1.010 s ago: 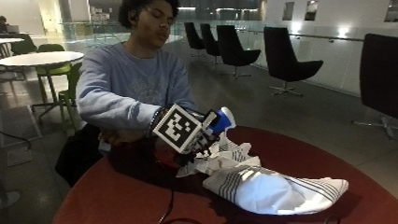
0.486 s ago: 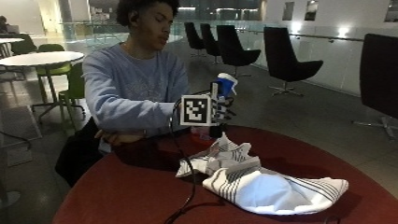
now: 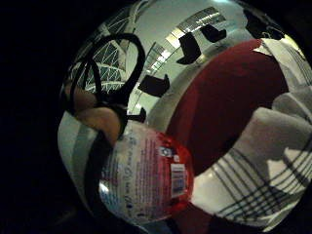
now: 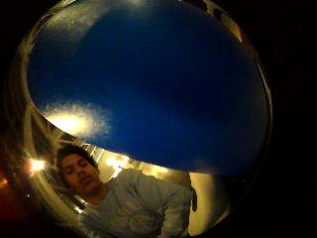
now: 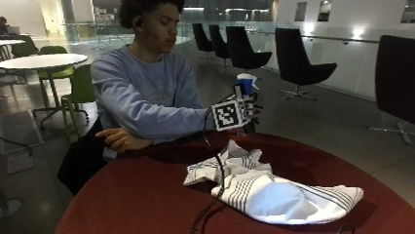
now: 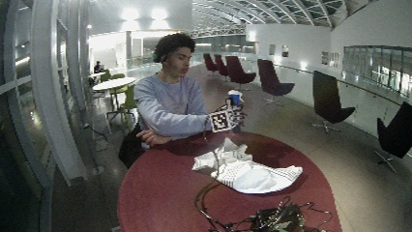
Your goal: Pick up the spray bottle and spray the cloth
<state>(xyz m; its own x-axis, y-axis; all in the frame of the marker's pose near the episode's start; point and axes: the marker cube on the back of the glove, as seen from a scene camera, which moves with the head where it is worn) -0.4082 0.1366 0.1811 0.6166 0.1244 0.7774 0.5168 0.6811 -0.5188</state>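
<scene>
Above the far side of the round red table [image 5: 129, 204], the spray bottle [image 5: 245, 87] is held upright in the air by the gloved right hand [image 5: 245, 111], whose fingers are curled round the bottle's body. The blue and white spray head shows above the hand, and the bottle is raised clear of the table surface. In the little finger side palm view the bottle's labelled body [image 3: 146, 178] is seen close against the palm, with the red table [image 3: 219, 107] and the cloth [image 3: 263, 161] beyond it. The thumb side palm view is largely filled by the blue spray head [image 4: 148, 84].

The striped white cloth [image 5: 272, 190] lies crumpled on the table, below and in front of the raised bottle and apart from it. The bare left hand [image 5: 123, 140] rests at the table's near edge by the person's body. In the wide outside view a tangle of cables [image 6: 257, 220] is seen at the table's opposite edge.
</scene>
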